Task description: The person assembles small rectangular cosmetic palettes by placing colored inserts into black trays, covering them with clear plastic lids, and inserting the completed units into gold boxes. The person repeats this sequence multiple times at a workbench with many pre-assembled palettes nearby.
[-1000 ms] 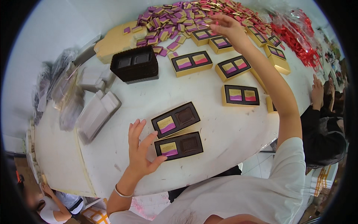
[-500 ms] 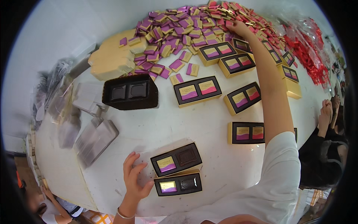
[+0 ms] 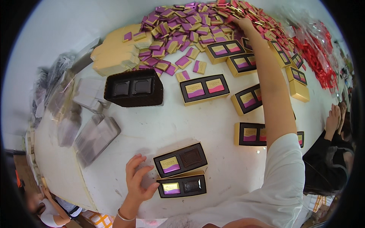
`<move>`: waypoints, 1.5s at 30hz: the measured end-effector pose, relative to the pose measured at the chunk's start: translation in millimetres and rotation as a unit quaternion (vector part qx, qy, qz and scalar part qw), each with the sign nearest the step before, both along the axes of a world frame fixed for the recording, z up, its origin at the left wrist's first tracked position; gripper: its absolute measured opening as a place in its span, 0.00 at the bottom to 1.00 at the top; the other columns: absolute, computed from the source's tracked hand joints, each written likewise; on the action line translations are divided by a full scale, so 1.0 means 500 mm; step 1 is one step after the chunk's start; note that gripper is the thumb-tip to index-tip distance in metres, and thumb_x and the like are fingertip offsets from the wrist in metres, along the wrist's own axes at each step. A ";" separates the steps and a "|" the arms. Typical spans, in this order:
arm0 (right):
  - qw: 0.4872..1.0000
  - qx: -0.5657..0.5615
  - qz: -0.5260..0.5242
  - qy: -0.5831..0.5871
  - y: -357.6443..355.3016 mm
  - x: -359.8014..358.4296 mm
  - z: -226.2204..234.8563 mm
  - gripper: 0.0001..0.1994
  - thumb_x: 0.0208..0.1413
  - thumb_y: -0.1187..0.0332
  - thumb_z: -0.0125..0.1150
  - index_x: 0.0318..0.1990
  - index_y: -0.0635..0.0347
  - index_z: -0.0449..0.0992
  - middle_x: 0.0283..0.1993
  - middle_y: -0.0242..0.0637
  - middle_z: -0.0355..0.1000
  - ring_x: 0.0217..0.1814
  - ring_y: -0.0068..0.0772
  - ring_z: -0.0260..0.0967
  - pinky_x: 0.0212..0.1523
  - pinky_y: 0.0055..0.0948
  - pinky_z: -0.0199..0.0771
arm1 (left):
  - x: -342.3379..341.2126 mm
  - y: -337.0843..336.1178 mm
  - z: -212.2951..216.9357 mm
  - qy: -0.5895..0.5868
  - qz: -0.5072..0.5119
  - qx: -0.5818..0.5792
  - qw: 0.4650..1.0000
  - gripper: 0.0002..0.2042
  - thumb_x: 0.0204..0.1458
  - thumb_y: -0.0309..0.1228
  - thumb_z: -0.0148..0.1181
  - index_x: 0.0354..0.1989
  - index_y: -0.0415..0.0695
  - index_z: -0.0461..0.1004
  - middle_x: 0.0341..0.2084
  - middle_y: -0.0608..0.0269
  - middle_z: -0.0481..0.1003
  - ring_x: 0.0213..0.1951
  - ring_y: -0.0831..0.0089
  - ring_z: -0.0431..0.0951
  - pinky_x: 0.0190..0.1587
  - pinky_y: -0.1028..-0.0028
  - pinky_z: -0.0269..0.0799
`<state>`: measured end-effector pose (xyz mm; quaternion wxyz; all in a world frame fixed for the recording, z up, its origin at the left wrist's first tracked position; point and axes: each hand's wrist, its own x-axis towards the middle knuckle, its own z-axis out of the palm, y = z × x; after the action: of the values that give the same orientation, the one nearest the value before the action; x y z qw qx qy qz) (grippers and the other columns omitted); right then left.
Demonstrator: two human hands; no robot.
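Note:
My left hand point(image 3: 138, 180) rests at the near middle of the table with fingers spread, holding nothing. Its fingertips are beside two gold boxes: an upper box point(image 3: 192, 157) and a lower box point(image 3: 192, 185), each with a black two-compartment tray. In both, a purple-and-gold wrapped chocolate point(image 3: 170, 164) fills the left compartment and the right one is bare. My right hand point(image 3: 242, 23) reaches to the far heap, at the pink-red wrapped chocolates point(image 3: 262, 22). Its fingertips are among the pieces, too small to tell whether they hold one.
Purple-and-gold chocolates point(image 3: 182, 26) spread left of the red ones. Filled gold boxes point(image 3: 205, 90) stand across the middle and right. A stack of black trays point(image 3: 133, 89), clear plastic lids point(image 3: 97, 138), flat gold cartons point(image 3: 114, 57) and red ribbons point(image 3: 319, 60) surround them. Other people's hands point(image 3: 333, 117) show at right.
My right hand has shifted slightly farther into the heap. My left hand stays beside the two near boxes. The whole view has moved a little.

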<state>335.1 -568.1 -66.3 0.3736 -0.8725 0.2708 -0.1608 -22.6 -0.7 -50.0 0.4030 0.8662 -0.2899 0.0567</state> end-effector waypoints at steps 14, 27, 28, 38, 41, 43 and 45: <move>0.815 -0.291 0.359 -0.349 0.342 -0.379 0.217 0.07 0.42 0.70 0.65 0.31 0.59 0.77 0.27 0.33 0.64 0.30 0.31 0.65 0.29 0.30 0.64 | -0.007 0.004 -0.001 -0.060 -0.014 -0.024 0.998 0.19 0.39 0.35 0.65 0.39 0.39 0.73 0.44 0.50 0.70 0.47 0.51 0.68 0.51 0.57 0.63; 0.677 -0.380 0.457 -0.434 0.565 -0.714 0.139 0.13 0.36 0.73 0.65 0.35 0.57 0.76 0.28 0.32 0.59 0.24 0.28 0.57 0.22 0.26 0.55 | 0.067 -0.129 0.126 0.399 -0.168 -0.260 0.863 0.21 0.54 0.25 0.54 0.57 0.38 0.63 0.36 0.63 0.73 0.37 0.79 0.72 0.41 0.79 0.68; 0.710 -0.342 0.458 -0.413 0.560 -0.717 0.135 0.14 0.37 0.73 0.66 0.37 0.57 0.77 0.28 0.33 0.59 0.24 0.29 0.57 0.22 0.26 0.56 | 0.075 -0.132 0.123 0.412 -0.169 -0.264 0.855 0.22 0.54 0.25 0.54 0.58 0.39 0.62 0.35 0.63 0.73 0.36 0.79 0.72 0.41 0.79 0.68; 0.875 -0.144 0.410 -0.214 0.595 -0.753 0.113 0.19 0.42 0.64 0.70 0.41 0.61 0.73 0.28 0.35 0.60 0.26 0.27 0.61 0.26 0.26 0.61 | 0.037 -0.169 0.093 0.430 -0.056 -0.327 0.840 0.12 0.54 0.31 0.57 0.43 0.41 0.65 0.37 0.58 0.75 0.37 0.72 0.77 0.41 0.75 0.73; 0.882 -0.073 0.449 -0.119 0.579 -0.749 0.120 0.17 0.41 0.67 0.70 0.38 0.61 0.73 0.30 0.37 0.62 0.28 0.33 0.64 0.28 0.30 0.64 | 0.048 -0.157 0.100 0.405 -0.085 -0.215 0.885 0.15 0.51 0.36 0.62 0.41 0.40 0.69 0.33 0.62 0.75 0.33 0.78 0.76 0.34 0.79 0.72; 0.872 -0.062 0.482 -0.060 0.558 -0.745 0.135 0.17 0.41 0.69 0.70 0.40 0.61 0.72 0.31 0.36 0.61 0.29 0.32 0.62 0.29 0.29 0.63 | 0.073 -0.130 0.102 0.281 -0.083 -0.105 0.950 0.16 0.49 0.39 0.63 0.40 0.42 0.71 0.31 0.65 0.75 0.34 0.79 0.75 0.35 0.78 0.69; 0.849 -0.100 0.519 -0.003 0.533 -0.733 0.145 0.19 0.41 0.71 0.70 0.43 0.59 0.72 0.33 0.34 0.59 0.30 0.29 0.59 0.30 0.27 0.62 | 0.081 -0.123 0.100 0.147 -0.090 -0.029 0.985 0.16 0.48 0.39 0.64 0.40 0.43 0.72 0.32 0.66 0.75 0.35 0.78 0.73 0.37 0.78 0.68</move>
<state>-31.3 -301.8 6.0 0.3147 -0.9179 -0.2402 0.0274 17.9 -62.0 0.2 0.4697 0.8235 -0.3023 -0.0992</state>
